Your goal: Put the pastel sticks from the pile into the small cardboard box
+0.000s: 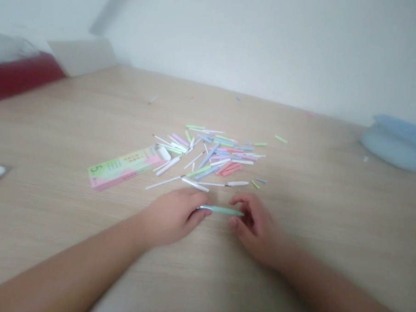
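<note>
My left hand pinches a slim pale green pen near its silvery end. The pen lies almost level, and its tapered end points right. That end reaches between the curved thumb and fingers of my right hand, which are apart. Contact between the pen tip and the inner fingers cannot be made out. Just beyond both hands spreads a loose pile of pen parts: white, blue, green, pink and purple tubes, with thin white refills among them. A clear white tube lies closest to my left hand.
A pastel box marked 5 lies left of the pile, its right end open. Small coloured bits are scattered farther back. A pale blue pouch-like thing sits at right, a red object at far left. A white wall borders the table.
</note>
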### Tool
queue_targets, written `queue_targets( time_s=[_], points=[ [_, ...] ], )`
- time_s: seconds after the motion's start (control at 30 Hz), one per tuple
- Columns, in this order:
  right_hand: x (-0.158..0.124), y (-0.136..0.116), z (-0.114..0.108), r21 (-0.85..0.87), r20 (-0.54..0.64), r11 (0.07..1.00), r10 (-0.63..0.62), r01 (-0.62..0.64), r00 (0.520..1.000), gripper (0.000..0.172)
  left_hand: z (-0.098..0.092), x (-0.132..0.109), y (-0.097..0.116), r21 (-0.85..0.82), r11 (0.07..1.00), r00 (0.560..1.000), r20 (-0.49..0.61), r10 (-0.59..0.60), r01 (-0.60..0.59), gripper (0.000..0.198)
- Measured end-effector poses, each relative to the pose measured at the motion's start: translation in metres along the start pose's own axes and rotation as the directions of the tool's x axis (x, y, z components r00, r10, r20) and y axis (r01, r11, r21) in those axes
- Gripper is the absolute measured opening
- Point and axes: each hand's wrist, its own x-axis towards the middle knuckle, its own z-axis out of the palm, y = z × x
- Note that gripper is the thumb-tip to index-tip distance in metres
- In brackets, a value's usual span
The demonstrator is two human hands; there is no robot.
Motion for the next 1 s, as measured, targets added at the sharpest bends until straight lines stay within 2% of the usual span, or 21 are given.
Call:
queue_targets(
  time_s=[0.07, 0.17, 0.23, 0.37, 0.5, 0.6, 0.8, 1.0],
  points=[
    [-0.002, 0.002, 0.001, -0.016, -0.023, 0.999, -0.034, 0.034, 0.999, 0.025, 0.000, 0.000, 0.000, -0.008, 1.000, 1.000, -0.009, 0.000, 0.000, 0.023],
    [-0.002, 0.005, 0.001, -0.080, 0.007, 0.995, -0.052, 0.052, 0.999, 0.006, 0.000, 0.000, 0.000, -0.017, 1.000, 1.000, -0.017, -0.001, 0.001, 0.022],
    [0.000, 0.006, -0.001, -0.105, 0.033, 0.994, -0.020, 0.023, 0.999, 0.011, 0.000, 0.001, -0.001, -0.018, 1.000, 1.000, -0.016, 0.003, -0.003, 0.022],
    [0.003, 0.004, -0.004, -0.107, 0.117, 0.994, 0.035, -0.023, 0.993, 0.035, 0.000, 0.000, -0.001, -0.018, 1.000, 1.000, -0.016, 0.010, -0.011, 0.023],
    [-0.001, 0.002, -0.003, -0.031, 0.043, 0.999, 0.040, -0.038, 0.998, 0.027, 0.000, -0.001, -0.001, -0.027, 1.000, 1.000, -0.019, 0.005, -0.006, 0.022],
    [-0.005, 0.003, 0.000, 0.024, -0.015, 1.000, 0.014, -0.014, 1.000, 0.037, 0.000, 0.000, -0.002, -0.032, 0.999, 1.000, -0.022, 0.000, -0.001, 0.021],
    [-0.003, 0.007, -0.001, -0.015, 0.050, 1.000, 0.010, -0.009, 0.999, 0.022, -0.001, 0.002, -0.001, -0.031, 0.999, 1.000, -0.018, -0.016, 0.016, 0.024],
    [0.005, 0.006, 0.001, -0.066, 0.027, 0.998, 0.017, -0.015, 0.999, 0.019, -0.002, 0.001, -0.001, -0.028, 1.000, 1.000, -0.018, -0.008, 0.008, 0.027]
  ],
)
